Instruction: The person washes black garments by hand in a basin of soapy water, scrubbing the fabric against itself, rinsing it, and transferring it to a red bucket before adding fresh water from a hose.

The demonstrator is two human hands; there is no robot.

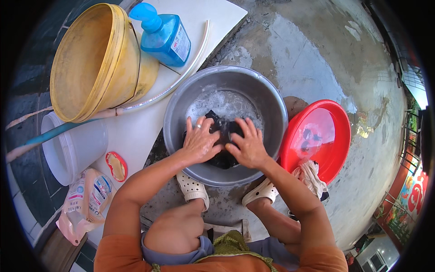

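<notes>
A grey metal basin (pixel 181 97) with soapy water stands on the wet concrete between my feet. A dark cloth (pixel 225 129) lies in it, partly under the suds. My left hand (pixel 199 139) presses on the cloth's left side, a ring on one finger. My right hand (pixel 247 144) grips the cloth's right side, fingers curled over it. Both hands sit close together at the near side of the basin.
A red basin (pixel 335 149) with water stands to the right, a light cloth (pixel 310 177) draped over its near rim. On the left lie a yellow bucket (pixel 97 59), a blue pump bottle (pixel 165 36), a white bucket (pixel 72 149), a detergent bag (pixel 86 199) and a small red lid (pixel 116 166).
</notes>
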